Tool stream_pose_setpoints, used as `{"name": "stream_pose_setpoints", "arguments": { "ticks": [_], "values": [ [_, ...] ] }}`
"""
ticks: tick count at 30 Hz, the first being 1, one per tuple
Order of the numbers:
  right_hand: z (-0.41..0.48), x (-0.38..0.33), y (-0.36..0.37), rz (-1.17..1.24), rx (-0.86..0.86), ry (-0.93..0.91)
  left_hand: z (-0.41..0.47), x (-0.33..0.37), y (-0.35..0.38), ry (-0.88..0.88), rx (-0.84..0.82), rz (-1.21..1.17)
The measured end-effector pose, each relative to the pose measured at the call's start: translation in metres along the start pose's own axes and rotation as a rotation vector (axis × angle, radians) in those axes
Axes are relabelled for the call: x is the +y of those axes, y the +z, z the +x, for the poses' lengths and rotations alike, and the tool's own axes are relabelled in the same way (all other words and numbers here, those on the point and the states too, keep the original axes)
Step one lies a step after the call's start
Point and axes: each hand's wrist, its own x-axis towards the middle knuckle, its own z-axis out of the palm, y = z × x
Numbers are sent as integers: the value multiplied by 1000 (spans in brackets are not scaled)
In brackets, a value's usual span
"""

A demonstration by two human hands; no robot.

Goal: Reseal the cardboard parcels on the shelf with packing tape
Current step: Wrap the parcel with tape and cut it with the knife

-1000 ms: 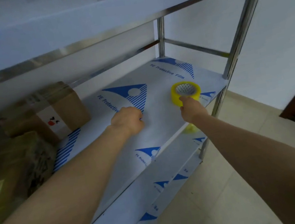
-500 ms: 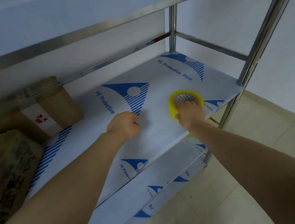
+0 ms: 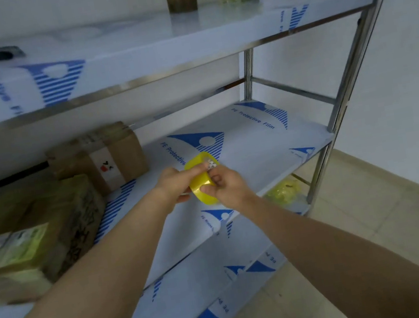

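A yellow roll of packing tape (image 3: 201,185) is held on edge above the middle shelf (image 3: 256,148). My left hand (image 3: 175,182) grips the roll from the left, fingers across its top. From the right, my right hand (image 3: 225,186) pinches its lower rim. A brown cardboard parcel (image 3: 97,155) with a white label stands at the back left of the same shelf. In front of that one, at the far left, lies a larger parcel (image 3: 35,238) with a green label.
The steel rack is wrapped in white and blue protective film. Its top shelf (image 3: 156,48) carries a brown vase and yellow-green foliage. Something yellow lies on the bottom shelf (image 3: 281,191). Steel posts stand at the right, with tiled floor beyond.
My right hand has lifted the tape roll off the shelf and tipped it on edge. My left hand left the shelf surface and took hold of the roll. The view tilted up.
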Motion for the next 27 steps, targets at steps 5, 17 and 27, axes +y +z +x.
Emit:
{"name": "stream_pose_setpoints", "arguments": {
  "ticks": [5,17,27],
  "values": [
    [-47,-23,43,122,-34,10,-50,-26,-35,13,11,-115],
    [-112,-66,119,356,-258,179,-117,-81,-116,-79,191,-271],
    [-116,-64,148,400,-363,198,-167,-97,-136,-227,153,-362]
  ]
}}
